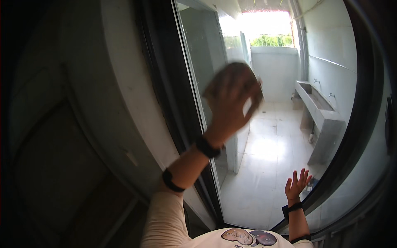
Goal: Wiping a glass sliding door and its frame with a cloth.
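Note:
My left hand (pixel 231 108) is raised in front of a glass pane (pixel 263 186) in a dark frame, blurred by motion. Its fingers are spread over a dark, flat, cloth-like piece (pixel 237 69), which it holds up at the pane; exactly what the piece is cannot be told. Low on the right, my right hand (pixel 296 187) has its fingers apart and holds nothing. It is beside the dark curved-looking frame (pixel 350 155). Black bands are around both wrists, and more bands sit farther up the forearms.
Behind the glass lies a tiled room with a long concrete trough sink (pixel 332 116) and wall taps (pixel 332 95) on the right. A barred window opening (pixel 269 31) is at the far end. A pale wall edge (pixel 133 80) and a dark area are on the left.

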A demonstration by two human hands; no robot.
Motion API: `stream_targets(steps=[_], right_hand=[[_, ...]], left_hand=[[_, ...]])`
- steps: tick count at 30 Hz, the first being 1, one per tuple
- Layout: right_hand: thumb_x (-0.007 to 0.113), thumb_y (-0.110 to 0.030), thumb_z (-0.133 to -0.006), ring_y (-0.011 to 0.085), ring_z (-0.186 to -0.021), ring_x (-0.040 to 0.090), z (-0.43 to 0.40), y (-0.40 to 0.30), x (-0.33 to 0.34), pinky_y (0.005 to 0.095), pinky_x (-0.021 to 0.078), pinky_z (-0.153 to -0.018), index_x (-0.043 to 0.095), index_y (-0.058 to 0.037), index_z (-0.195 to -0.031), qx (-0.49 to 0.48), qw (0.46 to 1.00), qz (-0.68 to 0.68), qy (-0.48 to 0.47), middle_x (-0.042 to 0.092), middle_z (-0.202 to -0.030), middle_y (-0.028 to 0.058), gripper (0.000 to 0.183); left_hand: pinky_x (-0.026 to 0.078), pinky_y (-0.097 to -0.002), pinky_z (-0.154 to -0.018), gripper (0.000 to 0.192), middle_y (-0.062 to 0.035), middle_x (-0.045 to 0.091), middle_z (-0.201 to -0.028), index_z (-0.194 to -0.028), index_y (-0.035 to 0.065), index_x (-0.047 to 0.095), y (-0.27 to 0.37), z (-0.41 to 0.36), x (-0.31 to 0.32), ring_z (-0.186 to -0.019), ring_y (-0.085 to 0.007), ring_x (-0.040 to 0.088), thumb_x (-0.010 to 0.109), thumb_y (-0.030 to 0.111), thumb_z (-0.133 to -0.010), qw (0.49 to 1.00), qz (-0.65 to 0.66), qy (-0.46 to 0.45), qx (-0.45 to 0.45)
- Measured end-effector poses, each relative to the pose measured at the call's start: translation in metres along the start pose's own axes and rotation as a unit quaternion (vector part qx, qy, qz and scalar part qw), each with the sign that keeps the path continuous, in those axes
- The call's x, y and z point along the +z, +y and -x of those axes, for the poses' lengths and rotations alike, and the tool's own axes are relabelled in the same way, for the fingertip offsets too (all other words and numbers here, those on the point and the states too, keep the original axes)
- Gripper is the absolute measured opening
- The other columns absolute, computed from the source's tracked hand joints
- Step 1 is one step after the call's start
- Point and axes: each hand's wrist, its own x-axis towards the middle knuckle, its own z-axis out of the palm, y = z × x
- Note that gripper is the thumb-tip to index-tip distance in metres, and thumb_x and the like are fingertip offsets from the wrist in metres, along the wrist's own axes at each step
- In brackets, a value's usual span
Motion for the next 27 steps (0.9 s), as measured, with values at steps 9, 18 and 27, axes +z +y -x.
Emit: stream_targets(steps=[9, 18, 27], right_hand=[[0.049, -0.023, -0.086, 0.0344, -0.134, 0.022, 0.001, -0.003, 0.001, 0.056, 0.007, -0.107, 0.046, -0.0146, -0.126, 0.007, 1.0, -0.021, -0.011, 0.032, -0.141, 0.0165, 0.041], [0.052, -0.022, -0.084, 0.0344, -0.133, 0.023, -0.001, -0.003, 0.002, 0.0561, 0.0079, -0.107, 0.05, -0.0137, -0.123, 0.023, 0.999, -0.034, -0.029, 0.036, -0.138, 0.0173, 0.039], [0.054, -0.022, -0.083, 0.0342, -0.133, 0.023, 0.002, -0.005, 0.0, 0.0551, 0.0092, -0.107, 0.052, -0.0145, -0.122, 0.015, 0.998, -0.043, -0.044, 0.036, -0.138, 0.0163, 0.04]], left_hand=[[0.034, -0.0443, -0.099, 0.053, -0.0214, 0.042, -0.125, -0.118, 0.0097, 0.053, -0.112, -0.117, -0.061, -0.118, -0.0381, 0.039, 0.07, 0.019, -0.069, 0.984, -0.065, 0.148, 0.075], [0.028, -0.0535, -0.1, 0.055, -0.0147, 0.037, -0.132, -0.122, 0.0146, 0.051, 0.017, 0.011, 0.012, -0.121, -0.0372, 0.035, 0.062, 0.013, -0.068, 0.994, -0.058, -0.044, 0.084], [0.032, -0.049, -0.094, 0.047, -0.0133, 0.049, -0.117, -0.11, 0.0095, 0.055, -0.022, -0.068, 0.014, -0.113, -0.0328, 0.043, 0.071, 0.019, -0.067, 0.995, -0.027, 0.05, 0.08]])
